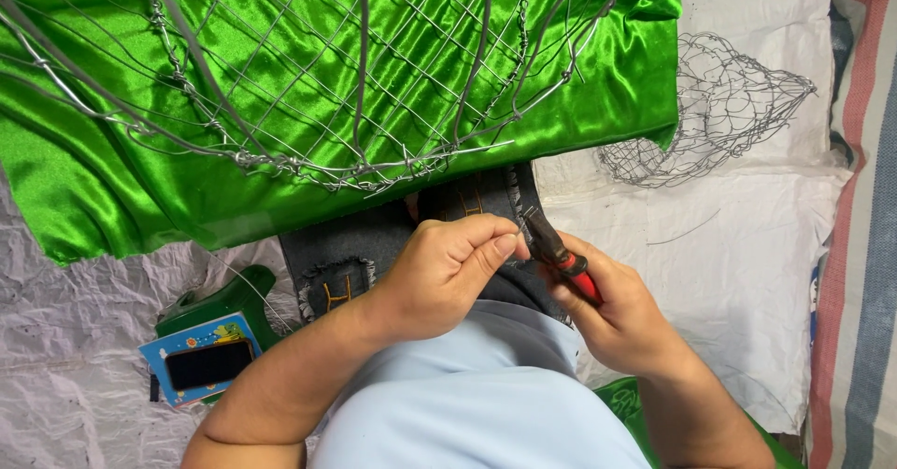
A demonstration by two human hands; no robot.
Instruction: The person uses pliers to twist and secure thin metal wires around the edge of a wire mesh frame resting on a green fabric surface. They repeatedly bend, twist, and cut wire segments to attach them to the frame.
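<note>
A pale blue shirt [467,404] is filling the bottom of the view, nearest the camera. Beyond it, green satin cloth [140,151] is spreading under a large wire frame [355,86], both lying above the knees in dark ripped jeans [346,263]. The left hand [439,277] is curling, its fingers [495,245] pinching closed at the tool tip; whether they are gripping a wire, I cannot tell. The right hand [621,315] is wrapping closed around red-handled pliers [561,254], just beside the left.

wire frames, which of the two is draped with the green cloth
The large wire frame at the top, lying over the shiny green cloth. The small wire mesh shape at right sits bare on the white sheet.
</note>
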